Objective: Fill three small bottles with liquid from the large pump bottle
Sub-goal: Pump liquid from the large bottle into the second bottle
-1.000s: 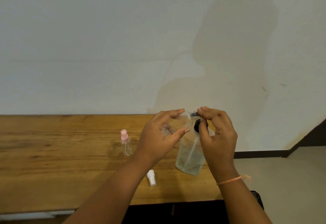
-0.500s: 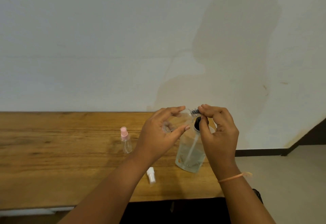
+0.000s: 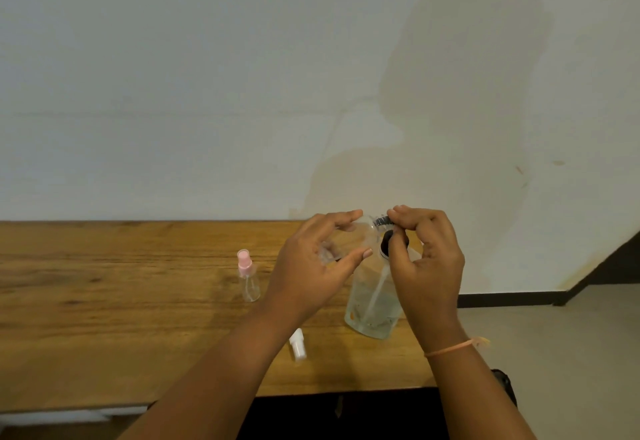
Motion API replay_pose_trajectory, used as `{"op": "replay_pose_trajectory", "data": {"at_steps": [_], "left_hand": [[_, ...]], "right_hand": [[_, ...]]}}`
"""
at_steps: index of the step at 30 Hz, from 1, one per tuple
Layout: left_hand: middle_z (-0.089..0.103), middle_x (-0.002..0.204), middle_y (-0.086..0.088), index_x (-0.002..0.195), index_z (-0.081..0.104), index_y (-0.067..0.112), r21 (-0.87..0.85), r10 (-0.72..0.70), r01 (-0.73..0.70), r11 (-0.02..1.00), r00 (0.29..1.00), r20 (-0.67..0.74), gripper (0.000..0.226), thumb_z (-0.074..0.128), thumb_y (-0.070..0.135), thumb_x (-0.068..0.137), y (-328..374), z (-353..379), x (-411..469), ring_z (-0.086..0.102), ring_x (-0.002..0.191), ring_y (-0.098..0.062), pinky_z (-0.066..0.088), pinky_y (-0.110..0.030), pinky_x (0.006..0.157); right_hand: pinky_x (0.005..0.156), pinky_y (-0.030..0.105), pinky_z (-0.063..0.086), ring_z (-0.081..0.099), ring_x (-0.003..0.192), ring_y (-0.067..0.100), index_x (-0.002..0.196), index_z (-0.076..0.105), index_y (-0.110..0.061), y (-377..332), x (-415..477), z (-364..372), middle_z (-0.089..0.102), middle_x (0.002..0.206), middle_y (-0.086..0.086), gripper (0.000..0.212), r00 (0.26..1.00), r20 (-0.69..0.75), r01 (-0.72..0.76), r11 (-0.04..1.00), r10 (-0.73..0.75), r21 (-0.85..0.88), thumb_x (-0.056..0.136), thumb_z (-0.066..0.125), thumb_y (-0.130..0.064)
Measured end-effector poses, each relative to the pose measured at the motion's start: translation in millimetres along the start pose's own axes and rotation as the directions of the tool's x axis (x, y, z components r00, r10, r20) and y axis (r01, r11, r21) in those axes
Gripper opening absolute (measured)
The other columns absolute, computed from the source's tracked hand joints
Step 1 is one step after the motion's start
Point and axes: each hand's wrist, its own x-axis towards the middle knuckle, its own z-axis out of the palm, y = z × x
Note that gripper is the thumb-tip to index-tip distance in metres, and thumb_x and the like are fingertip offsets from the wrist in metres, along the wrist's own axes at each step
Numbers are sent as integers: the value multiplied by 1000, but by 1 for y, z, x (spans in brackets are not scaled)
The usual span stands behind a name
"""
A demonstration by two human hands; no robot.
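The left hand (image 3: 311, 266) grips a small bottle (image 3: 360, 237), clear and empty-looking, laid almost on its side between forefinger above and thumb below, its mouth turned toward the pump (image 3: 382, 220). The right hand (image 3: 429, 266) pinches that dark, ribbed pump, its fingers (image 3: 412, 217) curled over the top and the thumb against the black collar. Below those fingers stands the pump bottle (image 3: 372, 301), clear, rounded plastic, partly full, with a pale dip tube slanting through the liquid. To do this well, the small bottle's narrow mouth probably has to sit right under the spout before each press, with short, slow strokes so nothing runs down the slick plastic. Whether mouth and spout actually meet is hard to see behind the fingers. Well to the left of the left hand a second small bottle (image 3: 248, 278), clear with a pink spray cap, stands upright on the grained wooden tabletop (image 3: 104, 301). Below the left wrist a white cap (image 3: 298, 344) lies on its side. No third small bottle shows.
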Motion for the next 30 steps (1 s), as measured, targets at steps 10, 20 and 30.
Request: {"op": "replay_pose_trajectory", "data": {"at_steps": [10, 20, 30], "left_hand": [[62, 108, 16, 116, 54, 47, -25, -9, 9, 1000, 1000, 16, 46, 66, 50, 72, -1, 0, 2, 61, 98, -6, 54, -23, 82], [63, 106, 13, 114, 56, 44, -3, -111, 112, 994, 992, 65, 44, 75, 31, 75, -5, 0, -1, 57, 104, 3, 45, -7, 80], [63, 109, 13, 118, 56, 39, -33, -31, 32, 999, 999, 28, 47, 75, 36, 75, 2, -2, 0, 57, 106, 0, 47, -10, 82]], "right_hand": [[86, 7, 42, 57, 101, 9, 95, 66, -3, 1, -2, 1, 57, 96, 4, 24, 1000, -6, 7, 1000, -7, 17, 80, 53, 11], [85, 7, 41, 52, 94, 7, 88, 65, 2, 10, -4, 7, 54, 90, 7, 22, 997, 24, 74, 990, -71, -122, 82, 47, -11], [84, 6, 41, 56, 96, 4, 91, 68, -1, -2, 0, 1, 58, 94, 6, 20, 1000, -15, 12, 1000, -12, -27, 79, 54, 8]]}}
